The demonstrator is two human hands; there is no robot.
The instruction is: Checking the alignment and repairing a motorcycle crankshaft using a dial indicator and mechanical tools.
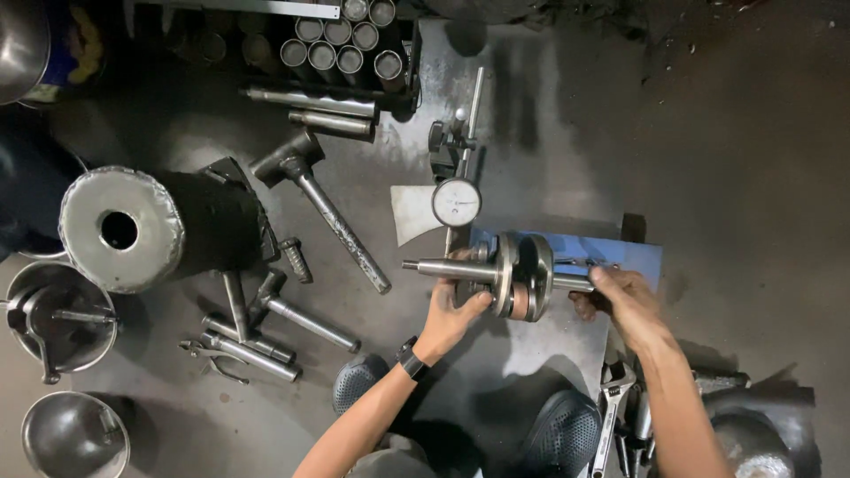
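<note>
Left hand (453, 312) grips the crankshaft (513, 276) at its flywheel webs; right hand (620, 296) is closed around the shaft's right end. Crankshaft lies horizontal above a blue stand (637, 257), directly below a dial gauge (456, 202). Hammer (319, 199) lies left, well apart

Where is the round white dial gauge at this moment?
In the head view the round white dial gauge stands at centre, on a slim metal stand, just above the steel crankshaft that the left hand and right hand hold.
</note>
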